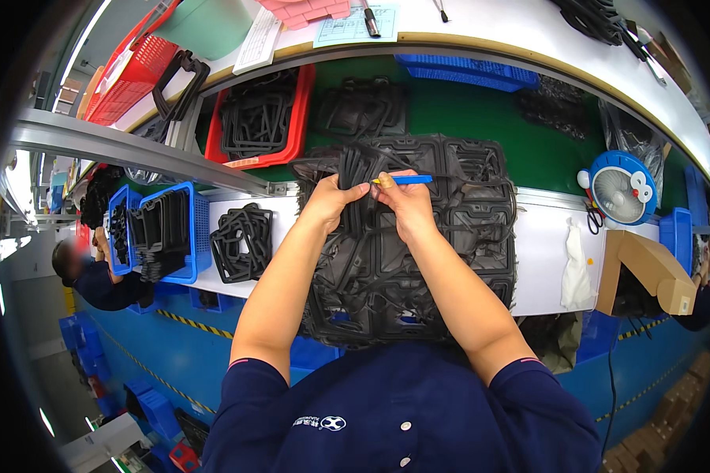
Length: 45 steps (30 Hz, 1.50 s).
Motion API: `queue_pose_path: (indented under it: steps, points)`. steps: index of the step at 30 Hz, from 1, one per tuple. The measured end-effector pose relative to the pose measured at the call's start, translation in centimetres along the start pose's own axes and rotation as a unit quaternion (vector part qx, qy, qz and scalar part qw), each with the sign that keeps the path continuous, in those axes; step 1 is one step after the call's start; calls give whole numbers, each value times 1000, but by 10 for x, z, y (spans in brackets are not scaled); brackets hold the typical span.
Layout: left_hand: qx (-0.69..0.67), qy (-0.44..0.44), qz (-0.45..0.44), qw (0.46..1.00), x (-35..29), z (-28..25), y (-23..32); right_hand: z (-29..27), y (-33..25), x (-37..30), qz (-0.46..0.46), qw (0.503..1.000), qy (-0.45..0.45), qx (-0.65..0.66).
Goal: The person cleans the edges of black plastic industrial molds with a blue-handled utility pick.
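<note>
A wide pile of black moulded rubber sheets (pixel 477 229), patterned with frame shapes, lies in front of me and hangs toward my body. My left hand (pixel 331 202) is closed on black rubber frames (pixel 358 167) bunched upright on the pile. Close beside it on the right, my right hand (pixel 409 206) is closed round a slim blue tool with a yellow tip (pixel 412 180). The tip points left, toward the frames and my left thumb. Whether it touches the rubber, I cannot tell.
Left of the pile are loose black frames (pixel 242 243) and a blue basket (pixel 200 232) of them. A red bin (pixel 308 102) of frames stands behind. Rightward are a blue fan (pixel 622 188), scissors (pixel 594 217), a white glove (pixel 576 268) and a cardboard box (pixel 647 272). Another person (pixel 106 276) is far left.
</note>
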<state>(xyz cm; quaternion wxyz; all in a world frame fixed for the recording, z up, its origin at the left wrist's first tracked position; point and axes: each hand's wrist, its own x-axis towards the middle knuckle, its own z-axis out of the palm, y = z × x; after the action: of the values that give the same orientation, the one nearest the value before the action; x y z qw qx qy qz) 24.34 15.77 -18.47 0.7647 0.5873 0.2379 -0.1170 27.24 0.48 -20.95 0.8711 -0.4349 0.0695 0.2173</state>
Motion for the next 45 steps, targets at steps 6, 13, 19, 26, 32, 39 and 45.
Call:
queue_pose_path:
  steps: [6, 13, 19, 26, 32, 39, 45]
  points:
    - [-14, 11, 15, 1000, 4, 5, -7, 0, 3, -3, -53, 998, 4, -19]
    - [-13, 23, 36, 999, -7, 8, -9, 0, 12, -5, -181, 942, 46, -279]
    - [-87, 75, 101, 988, -74, -59, 45, -91, -3, 20, -252, 815, 165, -495]
    - [-240, 209, 201, 926, -209, -128, 96, -99, -25, 10, -187, 824, 150, -513]
    - [20, 231, 157, 960, -150, -73, 46, -82, -13, -24, -251, 856, 125, -433]
    - [350, 210, 148, 901, -52, -41, -60, -40, 72, -39, -19, 982, -10, -186]
    - [135, 266, 157, 942, -62, -20, -19, -28, 77, -9, -108, 916, 46, -384]
